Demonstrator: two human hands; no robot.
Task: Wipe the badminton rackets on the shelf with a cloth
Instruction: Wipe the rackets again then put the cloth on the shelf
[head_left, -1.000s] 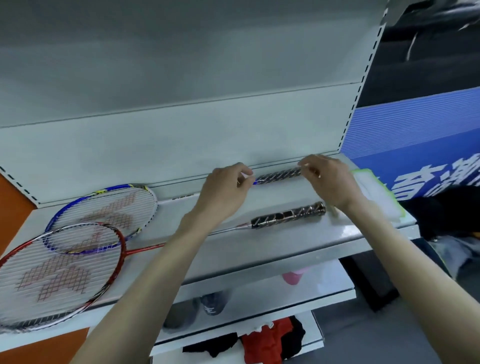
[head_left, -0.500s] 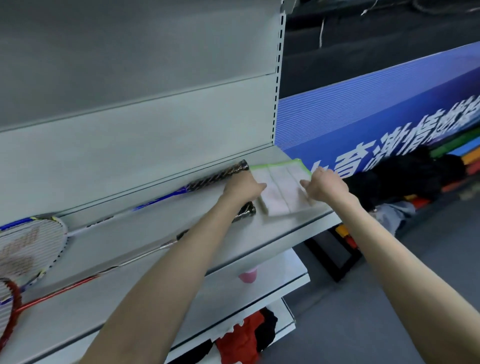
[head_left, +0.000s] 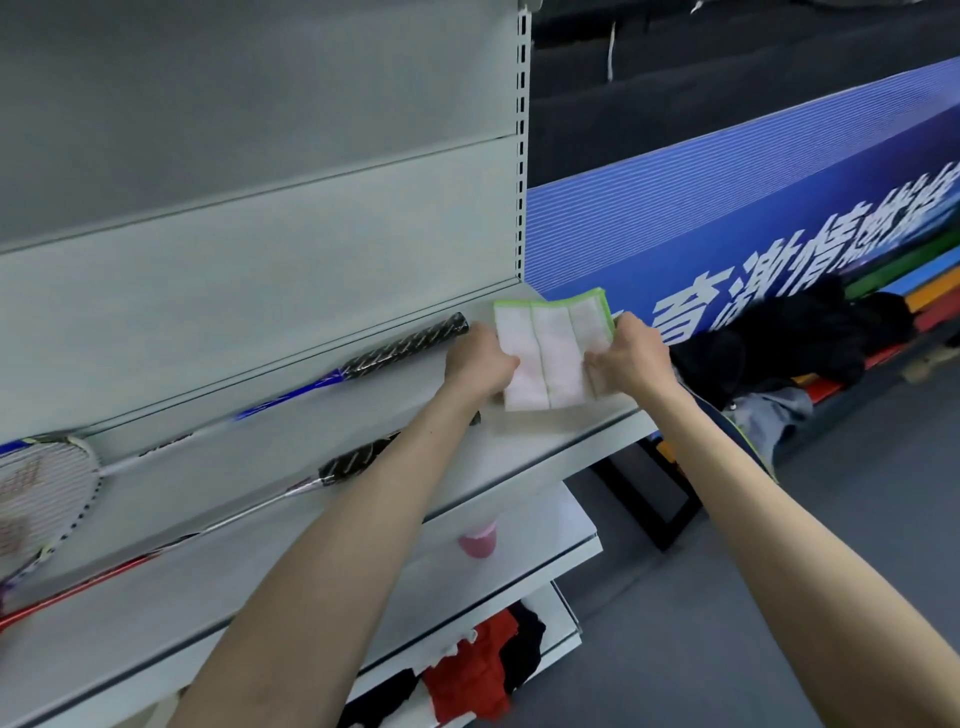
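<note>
A white cloth (head_left: 553, 353) with a green edge is lifted off the right end of the white shelf (head_left: 545, 441). My left hand (head_left: 480, 361) pinches its left edge and my right hand (head_left: 626, 356) pinches its right edge. Two badminton rackets lie on the shelf. The blue racket (head_left: 291, 400) lies at the back, its black grip ending just left of my left hand. The red racket (head_left: 348, 465) lies nearer the front, and my left forearm crosses its grip. Both racket heads run out of view at the left.
Below the top shelf are two lower shelves, with a pink cup (head_left: 478, 540) on one and red and black clothing (head_left: 478, 670) on the lowest. A blue banner (head_left: 727, 234) with white characters and dark bags (head_left: 789, 338) stand to the right. Grey floor lies beyond the shelf's right end.
Both hands left the blue racket's grip and moved right to the cloth. They now hold its two edges and have raised it off the shelf. My view swung right.
</note>
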